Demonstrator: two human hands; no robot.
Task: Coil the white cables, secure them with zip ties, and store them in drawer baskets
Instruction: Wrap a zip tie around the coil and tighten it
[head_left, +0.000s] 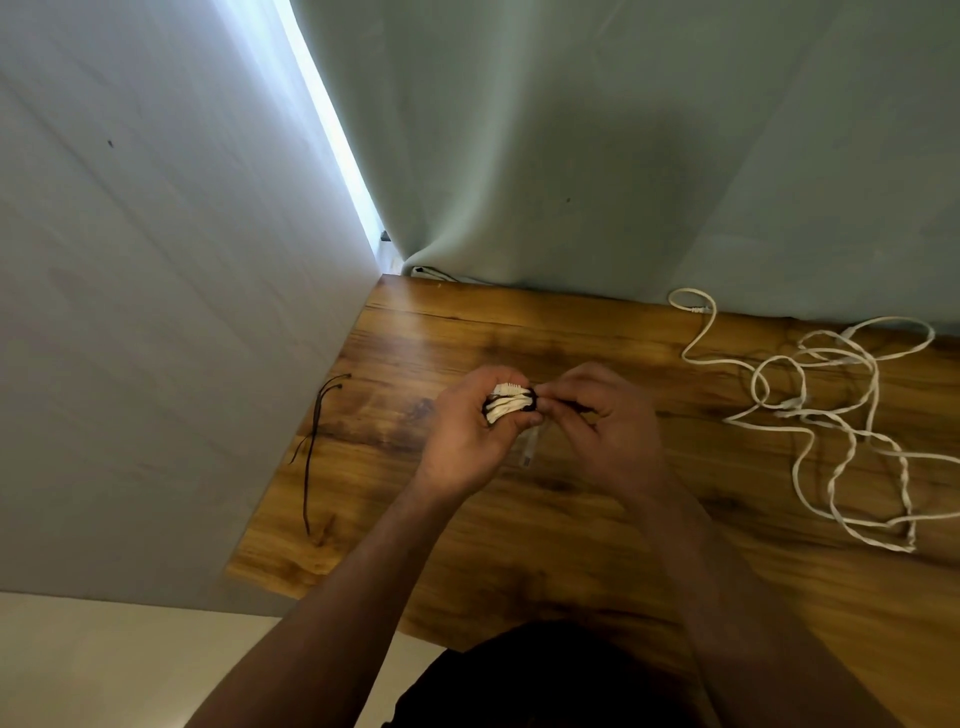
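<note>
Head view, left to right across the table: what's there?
Spare black zip ties → left hand, gripping the coiled white cable bundle → right hand, pinching the bundle's zip tie → loose white cables.

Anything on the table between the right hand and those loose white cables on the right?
Nothing visible does. Only bare wooden tabletop lies between the right hand and the tangled loose white cables. That hand pinches the black zip tie on the coiled white cable bundle that the left hand grips.
</note>
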